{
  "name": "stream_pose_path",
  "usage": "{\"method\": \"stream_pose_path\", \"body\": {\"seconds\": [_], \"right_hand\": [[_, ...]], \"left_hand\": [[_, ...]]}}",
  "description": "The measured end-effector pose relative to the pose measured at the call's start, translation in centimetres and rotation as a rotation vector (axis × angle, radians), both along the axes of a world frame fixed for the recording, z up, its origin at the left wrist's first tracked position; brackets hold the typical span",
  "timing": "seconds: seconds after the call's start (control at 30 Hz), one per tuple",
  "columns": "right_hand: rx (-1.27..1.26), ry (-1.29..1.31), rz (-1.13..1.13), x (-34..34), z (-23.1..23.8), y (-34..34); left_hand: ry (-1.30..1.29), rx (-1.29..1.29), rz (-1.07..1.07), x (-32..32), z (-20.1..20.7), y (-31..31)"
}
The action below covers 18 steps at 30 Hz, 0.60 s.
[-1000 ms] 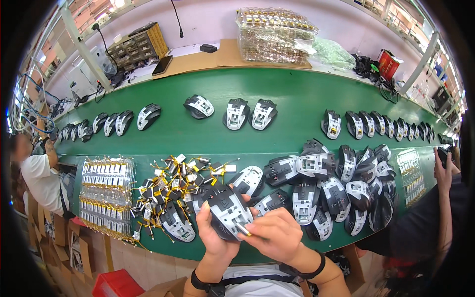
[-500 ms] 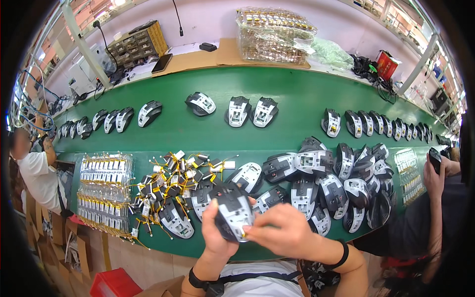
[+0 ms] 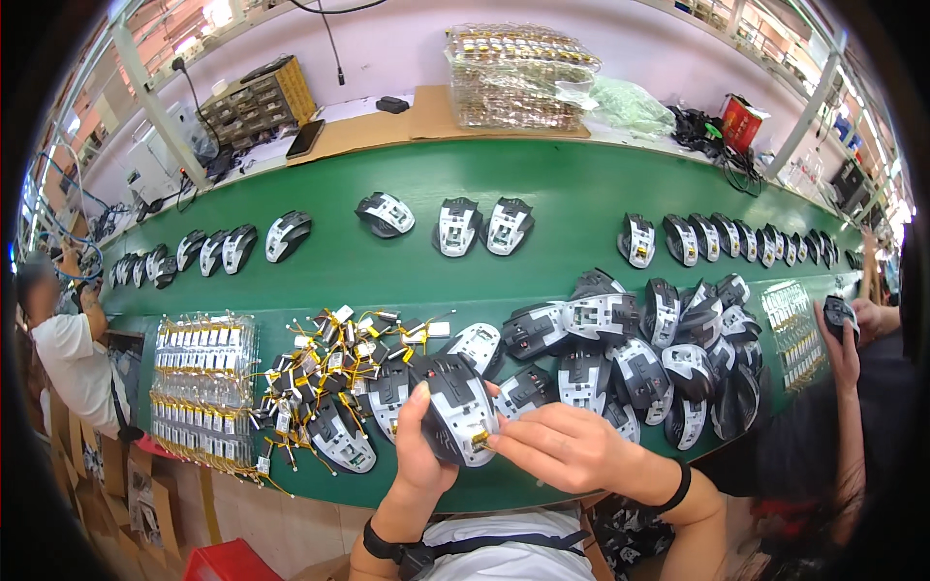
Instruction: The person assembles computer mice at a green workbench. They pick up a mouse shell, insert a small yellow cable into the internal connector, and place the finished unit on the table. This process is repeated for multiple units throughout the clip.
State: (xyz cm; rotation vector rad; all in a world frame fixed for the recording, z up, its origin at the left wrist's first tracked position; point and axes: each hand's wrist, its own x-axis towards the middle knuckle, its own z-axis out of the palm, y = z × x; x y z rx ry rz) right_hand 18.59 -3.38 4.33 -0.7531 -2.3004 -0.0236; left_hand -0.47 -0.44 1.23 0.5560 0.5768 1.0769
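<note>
My left hand [image 3: 426,455] is closed round a computer mouse body [image 3: 453,397] with a dark upper and a white panel, tilted above the green table. A small battery [image 3: 480,438] with yellow tape shows in the opening at the mouse's near end. Thumb and fingers of my right hand [image 3: 557,447] pinch together at that yellow end; the fingertips partly hide it. To the left lies a heap of loose small batteries [image 3: 334,363] with yellow tape and thin wires. Several similar mouse bodies [image 3: 639,373] are piled on the right.
A clear tray of batteries [image 3: 201,387] lies left of the heap. Mice [image 3: 455,228] stand in a row across the bench. Stacked clear trays [image 3: 518,82] sit on cardboard at the back. Co-workers are at both sides; the right one's hand [image 3: 843,358] holds a mouse.
The mouse in my left hand has turned slightly, and more of the yellow-taped battery shows in its opening. My right fingers have stayed at it. The whole view has shifted a little.
</note>
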Motion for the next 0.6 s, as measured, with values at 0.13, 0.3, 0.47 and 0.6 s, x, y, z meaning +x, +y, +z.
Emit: {"method": "stream_pose_path", "body": {"seconds": [0.13, 0.3, 0.47, 0.6], "right_hand": [[-0.058, 0.231, -0.057, -1.4, 0.3, 0.5], [-0.052, 0.492, -0.406, -4.8, -1.0, 0.1], [-0.064, 0.690, -0.498, -7.2, -2.0, 0.4], [-0.070, 0.550, -0.493, -7.0, -2.3, -0.2]], "left_hand": [[0.013, -0.030, 0.193, 1.3, 0.2, 0.0], [-0.124, -0.024, 0.366, 2.2, 0.5, -0.2], [-0.197, -0.065, 0.482, 2.9, 1.2, 0.2], [-0.158, -0.084, 0.454, 2.2, 0.2, 0.7]]}}
